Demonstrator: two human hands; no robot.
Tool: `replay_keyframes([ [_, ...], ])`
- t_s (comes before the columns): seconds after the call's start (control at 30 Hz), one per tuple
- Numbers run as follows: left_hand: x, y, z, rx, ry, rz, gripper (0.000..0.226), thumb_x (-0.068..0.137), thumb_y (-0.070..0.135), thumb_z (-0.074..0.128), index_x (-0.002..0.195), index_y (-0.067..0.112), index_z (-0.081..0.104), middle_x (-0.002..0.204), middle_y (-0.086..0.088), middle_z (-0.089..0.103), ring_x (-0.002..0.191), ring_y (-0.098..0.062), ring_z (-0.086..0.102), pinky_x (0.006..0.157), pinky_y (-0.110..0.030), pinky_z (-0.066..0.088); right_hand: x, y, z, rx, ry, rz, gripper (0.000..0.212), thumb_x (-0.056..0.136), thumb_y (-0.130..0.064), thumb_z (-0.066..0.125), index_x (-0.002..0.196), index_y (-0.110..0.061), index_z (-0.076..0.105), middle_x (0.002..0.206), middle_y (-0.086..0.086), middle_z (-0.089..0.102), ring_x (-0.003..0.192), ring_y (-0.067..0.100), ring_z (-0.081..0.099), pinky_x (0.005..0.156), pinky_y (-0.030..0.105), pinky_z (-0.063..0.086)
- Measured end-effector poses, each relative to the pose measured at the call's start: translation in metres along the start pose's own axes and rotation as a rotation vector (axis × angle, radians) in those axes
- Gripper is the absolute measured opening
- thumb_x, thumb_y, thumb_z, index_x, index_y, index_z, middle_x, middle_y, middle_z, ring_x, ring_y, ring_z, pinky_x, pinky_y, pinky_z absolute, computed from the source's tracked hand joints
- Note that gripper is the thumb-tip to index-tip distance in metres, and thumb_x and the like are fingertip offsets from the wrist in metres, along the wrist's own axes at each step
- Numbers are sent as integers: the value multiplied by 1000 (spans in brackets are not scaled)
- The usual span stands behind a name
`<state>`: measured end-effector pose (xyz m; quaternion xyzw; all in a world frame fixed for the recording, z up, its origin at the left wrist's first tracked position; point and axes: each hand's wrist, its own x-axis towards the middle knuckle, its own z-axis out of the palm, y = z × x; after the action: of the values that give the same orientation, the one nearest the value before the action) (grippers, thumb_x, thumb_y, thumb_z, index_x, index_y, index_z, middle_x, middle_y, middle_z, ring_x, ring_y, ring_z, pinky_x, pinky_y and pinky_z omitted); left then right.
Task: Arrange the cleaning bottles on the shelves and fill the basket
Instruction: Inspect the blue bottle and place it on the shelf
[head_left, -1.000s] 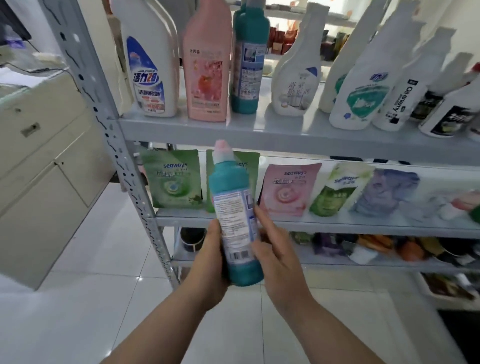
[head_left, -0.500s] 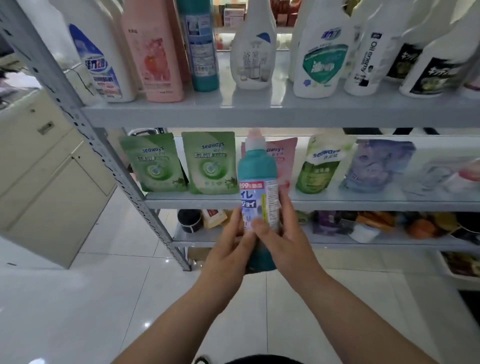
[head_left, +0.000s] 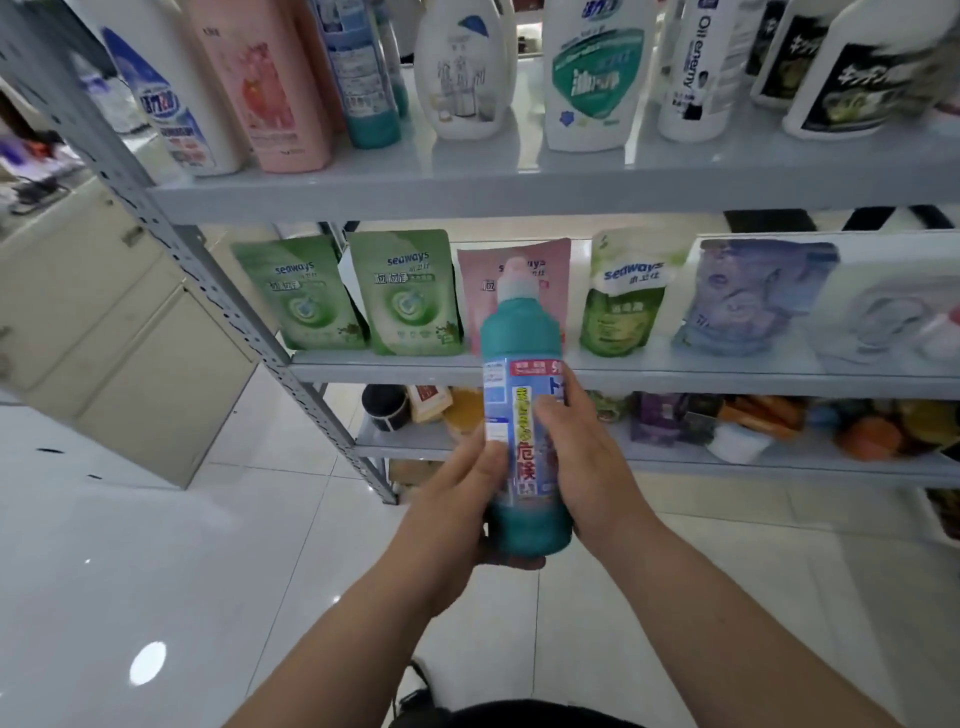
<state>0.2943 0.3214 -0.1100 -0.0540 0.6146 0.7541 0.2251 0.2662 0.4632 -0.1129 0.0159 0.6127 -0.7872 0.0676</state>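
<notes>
teal bottle (head_left: 522, 364) marked 危険, seaways pouches (head_left: 405, 296) behind

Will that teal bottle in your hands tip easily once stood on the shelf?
Likely yes: the teal bottle is tall and narrow, so a nudge could topple it. Its glossy plastic looks slick; the left hand and right hand both grip it. Probably rigid, not floppy.

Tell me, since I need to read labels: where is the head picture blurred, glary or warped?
Head view: the held teal bottle is fairly sharp; the black-labelled bottle at top right smears with motion blur; a glare spot shines on the floor; the shelf post slants, likely wide-angle distortion.
</notes>
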Motion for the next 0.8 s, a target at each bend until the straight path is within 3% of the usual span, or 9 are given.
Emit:
replay_keyframes([
  [0.07,-7,-5,2,49,2,67,66,76,77,68,136,53,55,124,4,72,107,-23,73,73,-43,63,-4,0,-3,48,38,13,36,88,-52,60,122,-40,63,115,4,73,102,22,75,91,45,61],
  [0.17,-11,-14,2,62,89,92,45,93,67,51,138,58,52,126,6,71,112,-24,71,78,-48,59,-6,-1,-4,235,67,82,49,83,-51,64,121,-20,63,101,8,76,88,25,75,76,38,61],
  [0.3,-13,-20,6,-171,-7,-43,52,99,65,42,146,44,49,140,-5,64,124,-32,64,98,-63,51,-9,-1,2,391,61,128,57,86,-48,55,128,-11,65,104,20,72,90,31,70,80,43,59],
  [0.37,-15,-17,7,-319,-99,-199,60,96,70,39,139,34,59,137,-11,65,121,-39,65,89,-65,55,-9,1,10,323,42,24,51,92,-42,49,134,-14,60,101,12,74,88,26,71,78,40,59],
  [0.43,-18,-10,1,-346,-156,-269,62,98,70,32,129,29,67,126,-14,71,115,-46,67,75,-57,59,-7,0,17,179,3,-30,51,90,-48,54,133,-20,58,99,5,75,86,21,73,73,36,59],
  [0.5,-20,-3,-9,-302,-159,-266,63,98,70,32,121,26,70,118,-15,74,108,-48,69,63,-46,61,-1,-4,18,-57,16,-29,59,78,-57,66,131,-32,55,103,-1,76,89,19,76,72,33,61],
  [0.57,-24,5,-19,-231,-135,-224,56,97,64,38,122,24,68,116,-16,74,101,-43,73,55,-39,60,6,-7,17,-173,54,37,63,76,-53,71,134,-41,50,105,-4,75,89,19,77,71,34,62],
  [0.67,-26,11,-32,-143,-131,-138,33,107,39,41,132,34,63,108,-11,76,81,-27,74,51,-34,58,15,-8,26,129,147,267,36,88,-29,58,119,-11,59,91,11,74,73,25,74,60,35,59],
  [0.8,-26,24,-52,-214,-197,-129,47,103,17,52,142,43,53,113,-7,75,76,-27,73,54,-37,61,22,1,47,422,185,387,33,86,-25,46,98,-2,65,80,18,63,63,27,67,57,30,57],
])
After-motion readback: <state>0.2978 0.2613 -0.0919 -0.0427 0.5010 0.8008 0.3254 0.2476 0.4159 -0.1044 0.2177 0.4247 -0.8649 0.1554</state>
